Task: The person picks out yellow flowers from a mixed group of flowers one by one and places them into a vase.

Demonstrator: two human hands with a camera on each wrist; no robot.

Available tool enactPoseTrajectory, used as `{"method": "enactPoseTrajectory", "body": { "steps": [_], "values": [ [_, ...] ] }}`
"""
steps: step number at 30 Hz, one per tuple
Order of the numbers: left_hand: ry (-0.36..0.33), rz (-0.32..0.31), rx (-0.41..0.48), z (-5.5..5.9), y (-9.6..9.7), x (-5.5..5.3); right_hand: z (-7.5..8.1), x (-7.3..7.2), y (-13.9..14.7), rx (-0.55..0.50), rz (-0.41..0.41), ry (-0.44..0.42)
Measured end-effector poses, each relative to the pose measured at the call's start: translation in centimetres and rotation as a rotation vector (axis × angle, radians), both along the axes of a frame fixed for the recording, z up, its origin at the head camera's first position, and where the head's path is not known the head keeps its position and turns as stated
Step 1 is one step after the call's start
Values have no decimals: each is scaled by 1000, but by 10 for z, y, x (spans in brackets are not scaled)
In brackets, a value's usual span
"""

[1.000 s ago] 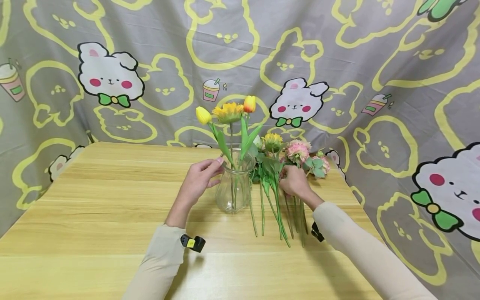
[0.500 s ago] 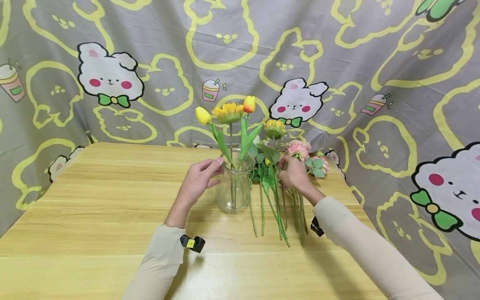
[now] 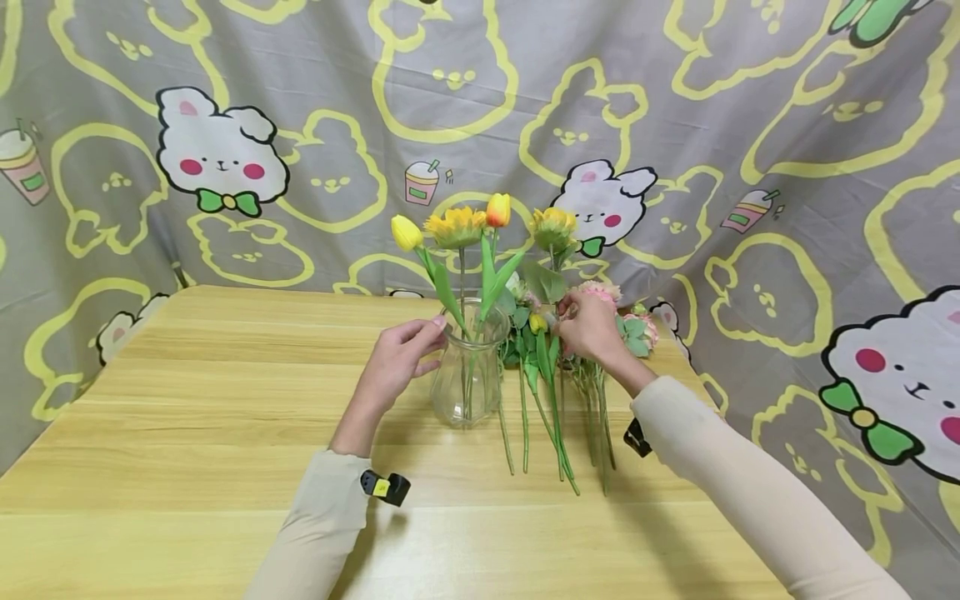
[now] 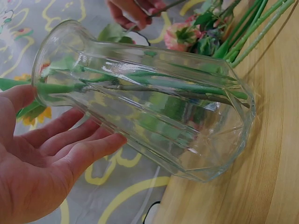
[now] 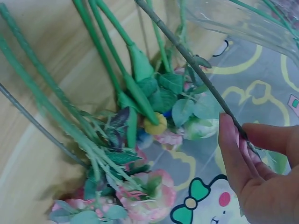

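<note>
In the head view a clear glass vase [image 3: 467, 387] stands upright, holding a yellow tulip [image 3: 407, 233], an orange-red tulip [image 3: 498, 210] and a sunflower [image 3: 456, 227]. My left hand [image 3: 405, 354] rests its fingers against the rim and side of the vase. The left wrist view shows those fingers [image 4: 93, 151] fairly straight along the glass [image 4: 154, 121]. Right of the vase, my right hand [image 3: 592, 329] pinches the stem [image 5: 201, 74] of a second sunflower [image 3: 553, 228], raised upright above the pile. Its stem's lower end is partly hidden among other stems.
Several flowers lie on the wooden table [image 3: 225, 400] right of the vase: pink blooms [image 5: 149, 196], a yellow bud [image 5: 155, 123] and green stems [image 3: 558, 425] pointing toward the person. A patterned grey cloth [image 3: 322, 75] hangs behind and beside the table.
My right hand has lifted the second sunflower up from the pile, its head now about level with the flowers in the vase. The left hand and the vase have stayed put.
</note>
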State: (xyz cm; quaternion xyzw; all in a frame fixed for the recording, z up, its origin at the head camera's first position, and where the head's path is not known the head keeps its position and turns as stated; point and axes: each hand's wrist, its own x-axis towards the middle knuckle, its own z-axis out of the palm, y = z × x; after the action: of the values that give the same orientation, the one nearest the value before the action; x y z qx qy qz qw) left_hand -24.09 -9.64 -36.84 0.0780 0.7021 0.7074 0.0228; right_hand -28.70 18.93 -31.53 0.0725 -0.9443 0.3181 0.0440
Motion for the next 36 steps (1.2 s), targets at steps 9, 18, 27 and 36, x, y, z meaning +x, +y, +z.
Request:
{"method": "enactPoseTrajectory", "body": {
  "steps": [9, 18, 27, 36],
  "values": [
    [-8, 7, -2, 1, 0, 1, 14, 2, -6, -30, 8, 76],
    [-2, 7, -1, 1, 0, 2, 32, 4, -13, 7, -27, 165],
    [-2, 3, 4, 1, 0, 2, 49, 6, -17, 8, -50, 204],
    [-7, 1, 8, 1, 0, 0, 65, 10, -20, -25, -44, 215]
  ]
}}
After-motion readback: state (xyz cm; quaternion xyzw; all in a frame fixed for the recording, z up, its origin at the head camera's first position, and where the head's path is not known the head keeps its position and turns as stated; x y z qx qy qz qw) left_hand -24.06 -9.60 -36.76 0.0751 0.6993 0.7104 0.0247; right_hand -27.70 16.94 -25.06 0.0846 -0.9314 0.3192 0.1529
